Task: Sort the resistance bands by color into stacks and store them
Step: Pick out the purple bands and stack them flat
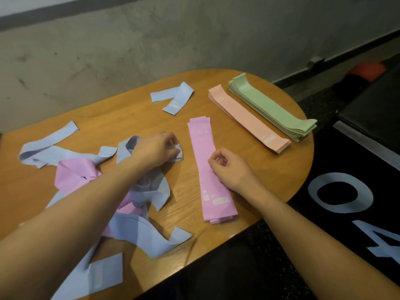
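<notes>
On the wooden table [249, 213] lie three neat stacks: green bands [272, 109] at the far right, peach bands [246, 119] beside them, and pink bands [211, 169] in the middle. My left hand [154, 149] grips a light blue band [178, 155] at the top of a loose heap of blue bands [147, 232] and pink bands [71, 174] on the left. My right hand [229, 167] rests on the pink stack's right edge with its fingers curled, holding nothing I can see. A folded blue band [173, 97] lies apart at the back.
A grey concrete wall [151, 40] runs behind the table. A black floor mat [346, 191] with large pale figures lies to the right, and an orange and black object [363, 73] sits on the floor at the far right.
</notes>
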